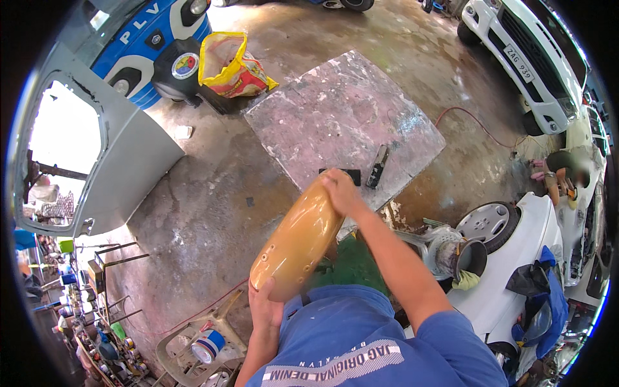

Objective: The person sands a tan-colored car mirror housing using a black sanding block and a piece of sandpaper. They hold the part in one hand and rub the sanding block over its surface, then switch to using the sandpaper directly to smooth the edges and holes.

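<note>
Tan curved panel (298,237), both hands gripping ends

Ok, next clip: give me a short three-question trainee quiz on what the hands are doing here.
1. True or false: both hands hold the tan curved panel.
2. Which hand grips the panel's far end? A) left hand B) right hand C) neither
3. Fill in: beyond the panel, on the floor, lies a paint-stained flat ____.

Key
1. True: the left hand supports the near end by the person's body, and the right hand holds the far end.
2. B
3. Board: the board lies on the concrete floor, with a dark narrow tool resting on its near edge.
</note>
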Motion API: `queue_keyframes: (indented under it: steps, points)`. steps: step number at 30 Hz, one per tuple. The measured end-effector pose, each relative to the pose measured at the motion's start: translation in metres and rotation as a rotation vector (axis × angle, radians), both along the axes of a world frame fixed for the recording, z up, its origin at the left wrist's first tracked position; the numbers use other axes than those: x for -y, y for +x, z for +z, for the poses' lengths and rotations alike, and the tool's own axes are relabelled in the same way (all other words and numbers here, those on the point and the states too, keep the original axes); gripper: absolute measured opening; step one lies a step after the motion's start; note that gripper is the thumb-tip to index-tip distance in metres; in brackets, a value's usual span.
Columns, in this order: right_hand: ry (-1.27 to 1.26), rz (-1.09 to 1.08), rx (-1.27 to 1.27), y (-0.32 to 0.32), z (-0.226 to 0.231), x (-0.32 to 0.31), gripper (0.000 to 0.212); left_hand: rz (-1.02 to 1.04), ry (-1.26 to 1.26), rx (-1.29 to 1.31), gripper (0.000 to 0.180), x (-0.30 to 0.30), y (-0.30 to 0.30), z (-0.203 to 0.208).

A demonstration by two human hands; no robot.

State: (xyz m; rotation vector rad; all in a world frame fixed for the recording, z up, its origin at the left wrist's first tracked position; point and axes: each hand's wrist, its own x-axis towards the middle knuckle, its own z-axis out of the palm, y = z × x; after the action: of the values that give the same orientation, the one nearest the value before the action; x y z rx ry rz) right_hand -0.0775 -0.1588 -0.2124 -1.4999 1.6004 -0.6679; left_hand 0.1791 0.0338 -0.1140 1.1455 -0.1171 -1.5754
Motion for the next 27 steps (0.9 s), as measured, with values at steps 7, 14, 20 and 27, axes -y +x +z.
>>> queue_keyframes:
  steps: [7, 14, 20, 27]
  points:
    - [0.016, -0.071, 0.040, -0.029, 0.007, 0.004, 0.054, -0.146, -0.169, 0.152, 0.054, 0.017, 0.006, 0.027]
    - [-0.504, 0.236, 0.089, -0.021, 0.154, -0.020, 0.057, -0.772, -0.373, 0.688, 0.046, 0.080, 0.060, 0.137]
    - [-0.535, 0.210, 0.593, 0.021, 0.166, -0.061, 0.065, -1.096, -0.685, 1.056, 0.043, 0.139, 0.045, 0.250]
    - [-0.530, -0.328, 1.119, 0.040, 0.185, -0.066, 0.068, -0.857, -1.301, 1.301, 0.057, 0.166, -0.006, 0.322]
